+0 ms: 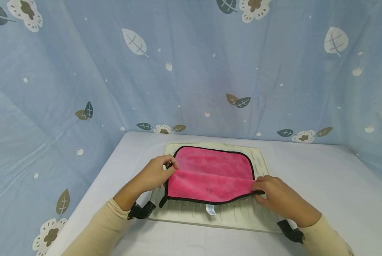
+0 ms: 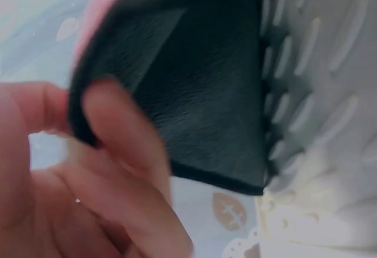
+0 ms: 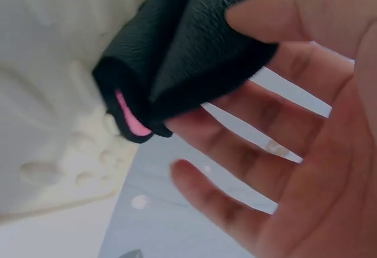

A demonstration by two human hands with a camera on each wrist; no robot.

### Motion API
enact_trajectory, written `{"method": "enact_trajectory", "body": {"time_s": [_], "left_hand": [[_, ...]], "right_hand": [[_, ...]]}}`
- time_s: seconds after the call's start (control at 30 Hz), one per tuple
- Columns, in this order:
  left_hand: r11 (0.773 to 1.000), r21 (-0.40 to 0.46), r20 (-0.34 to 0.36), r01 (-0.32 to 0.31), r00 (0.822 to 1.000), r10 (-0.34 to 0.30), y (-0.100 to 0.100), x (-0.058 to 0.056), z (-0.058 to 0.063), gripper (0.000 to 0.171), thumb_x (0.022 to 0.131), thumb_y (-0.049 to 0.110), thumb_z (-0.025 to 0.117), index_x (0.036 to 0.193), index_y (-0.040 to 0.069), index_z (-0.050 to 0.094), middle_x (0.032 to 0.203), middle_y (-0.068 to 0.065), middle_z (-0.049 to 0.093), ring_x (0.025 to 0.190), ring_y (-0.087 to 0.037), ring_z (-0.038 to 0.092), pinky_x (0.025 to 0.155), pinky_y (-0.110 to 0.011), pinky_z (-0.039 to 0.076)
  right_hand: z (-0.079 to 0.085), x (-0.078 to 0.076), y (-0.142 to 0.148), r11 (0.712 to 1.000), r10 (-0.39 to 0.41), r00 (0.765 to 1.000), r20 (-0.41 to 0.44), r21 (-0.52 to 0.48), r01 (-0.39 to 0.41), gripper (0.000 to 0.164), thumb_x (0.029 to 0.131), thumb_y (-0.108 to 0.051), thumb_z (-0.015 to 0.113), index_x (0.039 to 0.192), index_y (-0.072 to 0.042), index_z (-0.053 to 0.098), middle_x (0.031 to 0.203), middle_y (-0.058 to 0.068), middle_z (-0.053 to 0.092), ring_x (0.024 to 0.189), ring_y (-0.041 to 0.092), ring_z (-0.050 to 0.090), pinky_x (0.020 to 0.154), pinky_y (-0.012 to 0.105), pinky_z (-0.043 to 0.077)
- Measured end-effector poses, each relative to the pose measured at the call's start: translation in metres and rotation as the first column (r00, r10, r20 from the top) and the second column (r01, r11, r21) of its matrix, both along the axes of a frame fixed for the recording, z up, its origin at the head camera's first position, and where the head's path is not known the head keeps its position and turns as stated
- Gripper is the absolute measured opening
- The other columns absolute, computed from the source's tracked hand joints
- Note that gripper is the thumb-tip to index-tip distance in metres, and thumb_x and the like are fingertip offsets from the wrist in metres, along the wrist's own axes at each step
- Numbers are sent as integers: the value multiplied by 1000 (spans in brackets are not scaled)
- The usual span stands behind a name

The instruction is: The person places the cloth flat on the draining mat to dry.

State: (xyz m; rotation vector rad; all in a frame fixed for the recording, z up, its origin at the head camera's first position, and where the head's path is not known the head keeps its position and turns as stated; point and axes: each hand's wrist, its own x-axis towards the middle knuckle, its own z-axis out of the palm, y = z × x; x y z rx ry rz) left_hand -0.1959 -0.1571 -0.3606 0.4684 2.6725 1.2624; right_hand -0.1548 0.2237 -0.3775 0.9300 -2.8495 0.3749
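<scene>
A pink cleaning cloth point(image 1: 210, 186) with black edging and a dark underside point(image 2: 200, 93) is raised along a crosswise ridge over a cream ribbed tray point(image 1: 254, 215). My left hand point(image 1: 154, 174) pinches its left edge between thumb and fingers. At the opposite edge, my right hand point(image 1: 275, 195) pinches the cloth, thumb on the dark side and the other fingers behind. In the right wrist view, the cloth's corner point(image 3: 132, 108) curls over and shows a sliver of pink. A small white label point(image 1: 210, 209) hangs from the near edge.
The tray lies on a white-covered table point(image 1: 322, 177). Blue patterned fabric point(image 1: 191, 71) with leaves and flowers hangs behind and along the sides. Black wrist mounts point(image 1: 141, 210) sit at both sleeve cuffs.
</scene>
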Motion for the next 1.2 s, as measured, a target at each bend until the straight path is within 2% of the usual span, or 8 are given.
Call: {"method": "enact_trajectory", "body": {"time_s": [0.1, 0.2, 0.4, 0.47, 0.6, 0.77, 0.97, 1.2], "left_hand": [[998, -57, 2, 30, 1000, -30, -2, 0, 1, 14, 93, 8, 50, 98, 11, 63, 83, -4, 57, 49, -13, 45, 56, -31, 45], [993, -107, 17, 49, 999, -48, -3, 1, 1, 14, 92, 8, 51, 97, 12, 64, 75, -2, 55, 51, -13, 46, 59, -31, 44], [975, -212, 36, 73, 997, -66, -2, 2, 0, 15, 90, 9, 52, 95, 16, 63, 66, 2, 49, 59, -12, 47, 61, -30, 42], [966, -245, 41, 82, 996, -74, -2, 2, -1, 15, 89, 9, 52, 95, 17, 63, 67, 2, 51, 61, -12, 47, 62, -30, 41], [948, -299, 52, 106, 994, -95, -3, 3, -2, 15, 89, 11, 52, 95, 19, 63, 71, 3, 56, 62, -12, 48, 61, -31, 41], [933, -335, 73, 132, 991, -114, -3, 3, -5, 13, 89, 11, 54, 92, 21, 62, 69, 3, 53, 60, -11, 46, 60, -31, 39], [922, -349, 116, 167, 984, -135, -3, 5, -10, 12, 91, 9, 57, 90, 21, 60, 66, 3, 51, 56, -11, 45, 58, -31, 39], [912, -359, 102, 198, 980, -172, -5, 4, -17, 11, 90, 9, 62, 91, 19, 60, 61, 5, 44, 54, -10, 40, 55, -29, 37]], "right_hand": [[2, 4, -2, 999, 34, 993, 112, -5, -34, 18, 83, -5, 74, 91, -21, 74, 90, -15, 66, 84, 5, 62, 77, 33, 55], [2, 7, -5, 997, 73, 975, 208, -26, -69, 17, 85, -6, 73, 89, -23, 72, 87, -18, 63, 81, 0, 56, 72, 28, 53], [-2, 12, -11, 991, 134, 933, 333, -68, -118, 26, 85, -5, 74, 72, -26, 63, 65, -18, 42, 64, -3, 39, 59, 19, 40], [-3, 14, -14, 989, 148, 926, 348, -69, -132, 30, 83, -4, 74, 68, -26, 60, 61, -16, 37, 61, -3, 36, 57, 18, 37], [-5, 17, -17, 989, 148, 912, 382, -72, -131, 32, 82, -1, 72, 65, -26, 59, 60, -17, 36, 59, -3, 35, 55, 17, 35], [-6, 17, -18, 986, 163, 905, 393, -86, -141, 34, 78, 3, 68, 62, -25, 57, 59, -18, 34, 59, -4, 33, 55, 17, 34], [-9, 16, -19, 986, 167, 906, 390, -83, -147, 30, 77, 1, 71, 67, -26, 65, 61, -20, 45, 61, -4, 39, 57, 18, 39], [-10, 15, -21, 987, 161, 902, 401, -91, -136, 28, 77, -1, 73, 69, -27, 66, 62, -20, 48, 61, -4, 41, 56, 18, 40]]}}
